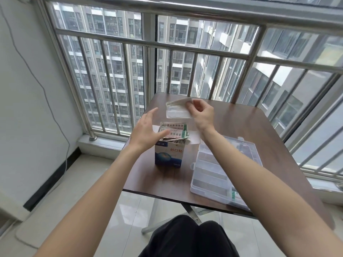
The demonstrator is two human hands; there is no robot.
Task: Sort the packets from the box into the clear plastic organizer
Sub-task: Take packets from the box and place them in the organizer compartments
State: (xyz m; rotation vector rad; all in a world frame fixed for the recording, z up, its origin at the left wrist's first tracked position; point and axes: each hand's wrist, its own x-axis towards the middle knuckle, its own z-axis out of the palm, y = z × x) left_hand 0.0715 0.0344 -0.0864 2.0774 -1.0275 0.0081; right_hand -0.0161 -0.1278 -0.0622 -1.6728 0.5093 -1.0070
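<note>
A few packets [179,109] are pinched in the right hand [201,113], lifted clear above the box [169,153]. The left hand [146,130] is kept released beside the box, probably to steady it. The organizer [209,175] is waiting below the grip.

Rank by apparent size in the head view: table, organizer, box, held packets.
1. table
2. organizer
3. box
4. held packets, in the right hand

Box and packets look close; the packets lie farther away, so that order is unsure.

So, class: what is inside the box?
The open box holds packets, some standing above its rim. Its walls hide whatever lies deeper.
</note>
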